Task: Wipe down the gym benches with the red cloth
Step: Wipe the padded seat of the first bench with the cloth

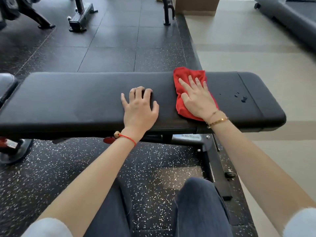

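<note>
The right hand (pixel 196 98) is pressing flat, fingers straight and spread, on the red cloth (pixel 185 79), which is lying crumpled on the black gym bench (pixel 77 96) toward its right end. The left hand (pixel 139 108) is resting on the pad just beside the cloth, fingertips bent, gripping nothing. A few water droplets (pixel 241 97) are sitting on the pad right of the cloth

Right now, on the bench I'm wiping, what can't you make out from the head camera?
- Pad of the bench under the red cloth: covered by the cloth and the right hand.
- Pad under the left hand: hidden by the hand.
- Frame label: blurred, unreadable.
- Second pad: cut off by the left edge.
- Droplets: which liquid, cannot tell.
</note>
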Motion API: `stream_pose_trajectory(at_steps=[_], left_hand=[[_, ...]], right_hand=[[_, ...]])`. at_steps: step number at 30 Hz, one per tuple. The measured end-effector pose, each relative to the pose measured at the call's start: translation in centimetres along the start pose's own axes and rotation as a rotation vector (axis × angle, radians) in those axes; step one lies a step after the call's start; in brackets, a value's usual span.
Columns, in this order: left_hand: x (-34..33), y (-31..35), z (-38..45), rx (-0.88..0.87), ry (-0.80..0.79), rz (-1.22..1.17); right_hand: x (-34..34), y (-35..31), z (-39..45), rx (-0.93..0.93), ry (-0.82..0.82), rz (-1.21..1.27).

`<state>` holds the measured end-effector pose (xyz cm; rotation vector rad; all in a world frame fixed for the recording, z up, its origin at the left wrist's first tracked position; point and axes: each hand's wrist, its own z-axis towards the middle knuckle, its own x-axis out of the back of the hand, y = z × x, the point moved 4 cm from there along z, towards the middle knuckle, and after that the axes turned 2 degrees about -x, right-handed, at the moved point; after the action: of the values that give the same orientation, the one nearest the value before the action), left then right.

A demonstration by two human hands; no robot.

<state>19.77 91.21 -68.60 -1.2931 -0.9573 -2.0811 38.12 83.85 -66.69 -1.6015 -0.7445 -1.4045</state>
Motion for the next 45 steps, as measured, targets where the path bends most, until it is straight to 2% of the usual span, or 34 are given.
stream_pose_trajectory(at_steps=[3, 6, 10, 15, 21, 26, 30, 35, 40, 45], left_hand=[[0.0, 0.1, -0.2, -0.001, 0.026, -0.003], [0.1, 0.2, -0.3, 0.000, 0.043, -0.022], [0.4, 0.4, -0.4, 0.005, 0.063, -0.040], [0.7, 0.6, -0.2, 0.013, 0.085, -0.030], [0.7, 0.6, -0.3, 0.009, 0.079, -0.041], [0.7, 0.5, -0.3, -0.003, 0.072, -0.036], [0.6, 0.6, -0.3, 0.008, 0.061, -0.025], [0.5, 0.4, -0.3, 0.005, 0.066, -0.023], [0.5, 0.2, -0.3, -0.004, 0.069, -0.026], [0.6, 0.3, -0.4, -0.011, 0.057, -0.031]], right_hand=[[-0.2, 0.6, -3.7, 0.131, 0.076, -0.015], [-0.2, 1.8, -5.1, 0.189, 0.070, 0.004], [0.1, 2.1, -0.8, 0.154, -0.001, 0.030], [-0.2, -0.4, 2.5, 0.155, -0.003, -0.038], [-0.5, -0.2, -3.3, 0.358, 0.047, -0.011], [0.0, 2.4, -1.6, 0.244, 0.041, 0.015], [0.1, 0.6, 3.9, 0.115, 0.000, 0.002], [-1.0, -3.9, 3.3, 0.228, 0.022, 0.002], [-1.3, -2.3, -2.3, 0.357, 0.085, -0.006], [0.0, 2.6, 0.1, 0.204, 0.064, 0.023]])
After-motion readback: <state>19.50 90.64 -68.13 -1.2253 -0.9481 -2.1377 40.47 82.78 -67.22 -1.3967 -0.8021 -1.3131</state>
